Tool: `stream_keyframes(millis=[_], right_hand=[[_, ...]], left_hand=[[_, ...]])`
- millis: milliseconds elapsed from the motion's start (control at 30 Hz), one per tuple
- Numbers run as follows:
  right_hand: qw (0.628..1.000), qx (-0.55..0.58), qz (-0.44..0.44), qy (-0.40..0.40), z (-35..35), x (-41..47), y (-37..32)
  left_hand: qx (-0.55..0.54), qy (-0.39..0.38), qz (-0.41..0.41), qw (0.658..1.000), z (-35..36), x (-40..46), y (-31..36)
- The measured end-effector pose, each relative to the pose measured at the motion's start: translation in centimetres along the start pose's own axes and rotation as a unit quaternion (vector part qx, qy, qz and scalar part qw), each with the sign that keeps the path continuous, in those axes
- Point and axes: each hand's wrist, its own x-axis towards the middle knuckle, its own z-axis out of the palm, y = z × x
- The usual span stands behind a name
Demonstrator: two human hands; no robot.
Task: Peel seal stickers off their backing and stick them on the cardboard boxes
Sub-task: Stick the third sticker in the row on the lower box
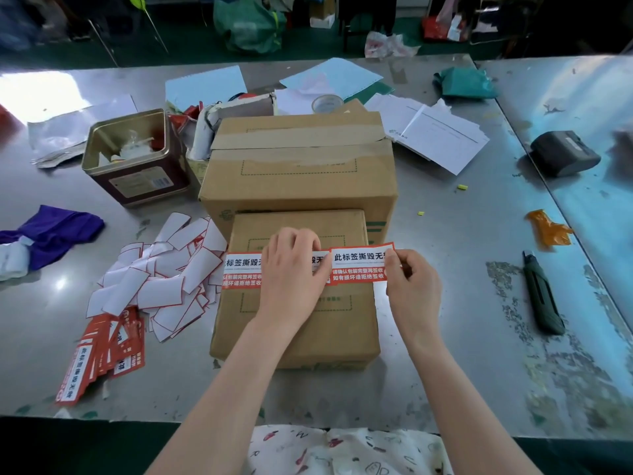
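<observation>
Seal sticker [359, 266], red-bordered with a white band of black characters, is pinched at its right end between the thumb and curled fingers of the right hand [412, 286], and it runs leftward from that pinch across the top of the small cardboard box [298, 323], its long axis lying side to side along the box's width. Its left end disappears under the fingertips of the left hand [291, 269], which lies palm-down over the middle of the box top with fingers bent, pressing there. Further left of that hand another sticker [242, 270] lies flat on the same line, reaching the box's left edge. The pinched end overhangs the box's right edge slightly and looks lifted rather than stuck (I cannot tell how much of its length already adheres). My reading is that the coming move is lowering this right end and wiping rightward from the left hand's anchor; the right hand is nearer the free end, and bare metal table [462, 269] to its right leaves room to draw away. Beyond the grip stands a larger taped box [298, 159], touching the small one. Far left of the grip are discarded white backings [164, 269] and a stack of unpeeled stickers [102, 358]; well right lies a utility knife [543, 296].
</observation>
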Motion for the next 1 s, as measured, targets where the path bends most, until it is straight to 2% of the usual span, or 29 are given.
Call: stream_keyframes(millis=[667,800,1000], right_hand=[[0.997,-0.020,0.044,-0.062,0.9,-0.5,1.6],[0.995,-0.023,0.058,-0.076,1.2,-0.6,1.6],[0.986,-0.046,0.123,-0.104,0.3,-0.7,2.8]], left_hand=[[0.000,-0.011,-0.016,1.000,-0.6,-2.0,-0.3],[0.006,-0.014,0.017,1.000,-0.5,-2.2,-0.4],[0.002,-0.029,0.102,0.994,-0.4,-2.6,-0.3]])
